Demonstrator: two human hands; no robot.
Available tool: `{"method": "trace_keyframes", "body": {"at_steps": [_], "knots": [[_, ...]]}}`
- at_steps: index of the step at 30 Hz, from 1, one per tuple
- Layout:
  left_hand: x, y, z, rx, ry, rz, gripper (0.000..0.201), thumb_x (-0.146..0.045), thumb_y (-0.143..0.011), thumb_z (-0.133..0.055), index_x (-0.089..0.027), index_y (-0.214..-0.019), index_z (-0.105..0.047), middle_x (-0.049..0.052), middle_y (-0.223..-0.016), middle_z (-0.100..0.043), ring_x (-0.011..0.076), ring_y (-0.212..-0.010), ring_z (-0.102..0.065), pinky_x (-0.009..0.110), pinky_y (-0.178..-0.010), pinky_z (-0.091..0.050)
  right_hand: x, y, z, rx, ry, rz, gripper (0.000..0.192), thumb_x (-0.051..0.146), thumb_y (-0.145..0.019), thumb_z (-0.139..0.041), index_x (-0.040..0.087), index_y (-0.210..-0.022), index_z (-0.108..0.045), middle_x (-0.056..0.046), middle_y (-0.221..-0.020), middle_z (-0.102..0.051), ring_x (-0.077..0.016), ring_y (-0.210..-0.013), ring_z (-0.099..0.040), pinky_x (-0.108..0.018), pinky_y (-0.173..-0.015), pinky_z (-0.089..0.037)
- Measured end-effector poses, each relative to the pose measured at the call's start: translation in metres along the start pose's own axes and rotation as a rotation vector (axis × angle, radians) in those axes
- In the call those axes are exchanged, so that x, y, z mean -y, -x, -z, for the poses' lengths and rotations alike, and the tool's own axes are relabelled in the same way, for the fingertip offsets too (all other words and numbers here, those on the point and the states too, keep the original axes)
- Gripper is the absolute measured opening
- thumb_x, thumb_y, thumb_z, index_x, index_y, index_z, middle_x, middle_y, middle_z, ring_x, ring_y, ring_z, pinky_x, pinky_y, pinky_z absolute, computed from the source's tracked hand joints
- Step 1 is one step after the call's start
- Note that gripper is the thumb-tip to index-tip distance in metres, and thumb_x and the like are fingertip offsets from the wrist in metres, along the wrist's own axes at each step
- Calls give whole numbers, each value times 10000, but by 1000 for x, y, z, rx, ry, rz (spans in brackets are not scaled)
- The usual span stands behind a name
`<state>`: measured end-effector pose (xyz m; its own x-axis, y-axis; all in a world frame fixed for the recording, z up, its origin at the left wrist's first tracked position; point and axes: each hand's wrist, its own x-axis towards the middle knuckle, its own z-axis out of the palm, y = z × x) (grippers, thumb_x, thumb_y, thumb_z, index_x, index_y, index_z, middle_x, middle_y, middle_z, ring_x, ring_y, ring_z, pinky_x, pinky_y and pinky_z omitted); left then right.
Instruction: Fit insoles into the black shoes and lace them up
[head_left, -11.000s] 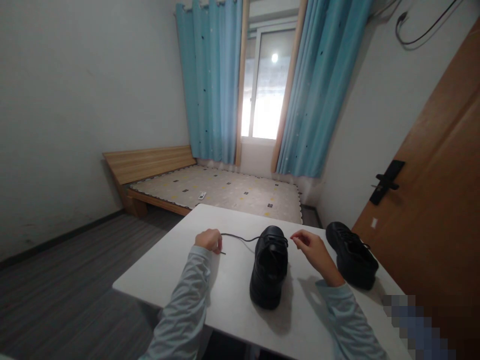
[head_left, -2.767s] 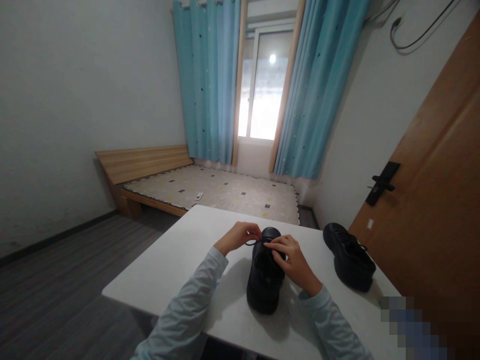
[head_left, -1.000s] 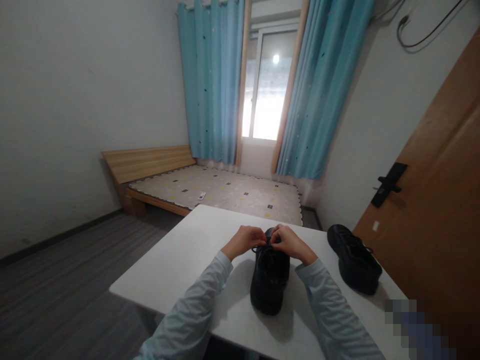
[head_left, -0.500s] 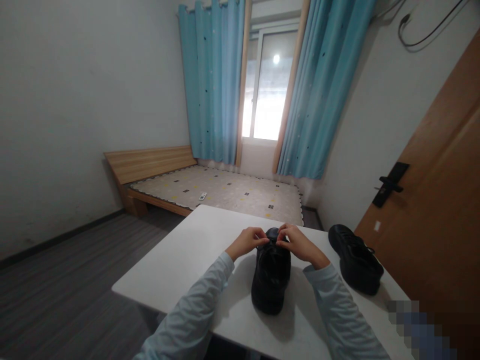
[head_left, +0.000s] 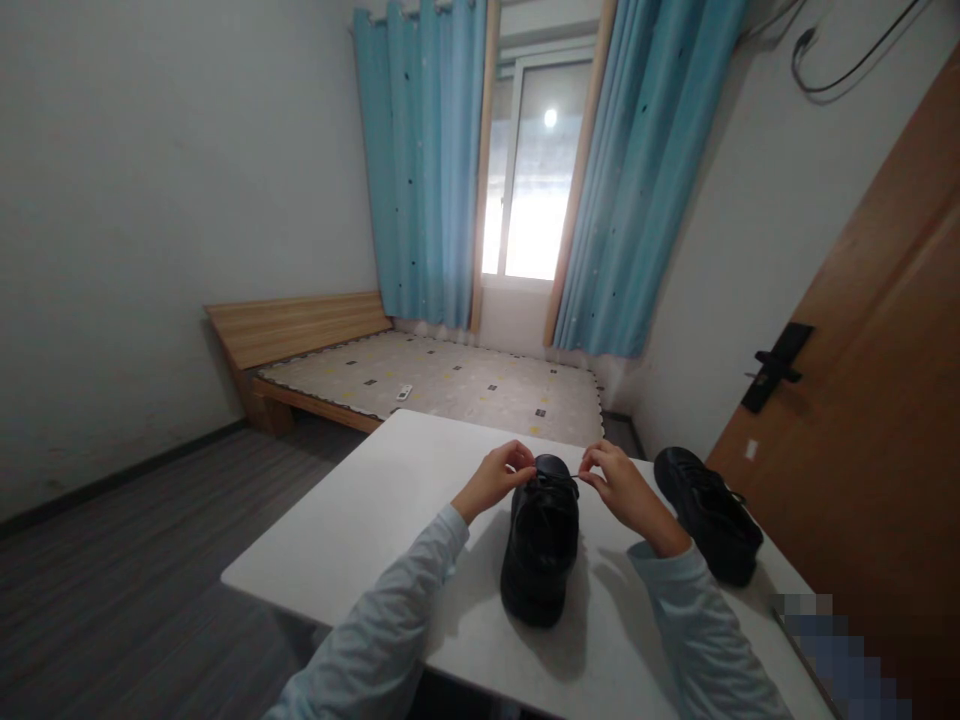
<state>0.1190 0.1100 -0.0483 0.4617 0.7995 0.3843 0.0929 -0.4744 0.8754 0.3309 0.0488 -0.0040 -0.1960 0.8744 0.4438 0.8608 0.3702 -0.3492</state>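
A black shoe stands upright on the white table, its heel towards me and its toe pointing away. My left hand is closed in a pinch at the left side of the lacing; its fingertips partly hide the lace there. To the right of the shoe, my right hand pinches a dark shoelace, which stretches from the lacing to the fingers. The second black shoe rests near the table's right edge, beyond my right forearm, which covers part of it.
Behind the table is a bed with a white remote control on it. A wooden door with a black handle is on the right. Blue curtains hang by the window. A blurred patch covers the lower right.
My right hand has moved right, away from the shoe, drawing the shoelace out sideways. My left hand has stayed nearly in place. The view has shifted slightly.
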Motion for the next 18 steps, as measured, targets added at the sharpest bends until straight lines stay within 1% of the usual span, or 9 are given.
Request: {"method": "trace_keyframes", "body": {"at_steps": [4,9,14,18], "knots": [[-1,1,-1,1,100,15,279,-349,-706,-666,-146,-838,-526,0,-737,-579,111,-694,-565,207,-595,-429,-1,4,5,-39,2,6,101,157,-785,-534,192,-690,-543,-62,-836,-546,-218,-854,-533,-354,-789,-416],[3,1,0,1,156,1,280,-338,-708,-675,-143,-810,-502,2,-742,-584,117,-680,-596,237,-625,-453,-8,7,3,-81,27,23,87,163,-778,-536,198,-698,-541,-59,-835,-550,-222,-859,-536,-355,-789,-413],[6,1,2,-30,82,14,290,-340,-675,-704,-135,-792,-535,6,-764,-588,99,-620,-577,224,-574,-441,-15,10,1,-75,58,-8,77,167,-775,-534,198,-706,-542,-64,-842,-561,-230,-865,-535,-361,-791,-408],[6,2,2,-29,56,15,294,-316,-650,-728,-134,-813,-564,6,-743,-597,100,-634,-567,222,-583,-444,-17,13,2,-81,70,-25,80,160,-779,-521,198,-712,-537,-65,-839,-571,-231,-864,-536,-358,-787,-407]]}}
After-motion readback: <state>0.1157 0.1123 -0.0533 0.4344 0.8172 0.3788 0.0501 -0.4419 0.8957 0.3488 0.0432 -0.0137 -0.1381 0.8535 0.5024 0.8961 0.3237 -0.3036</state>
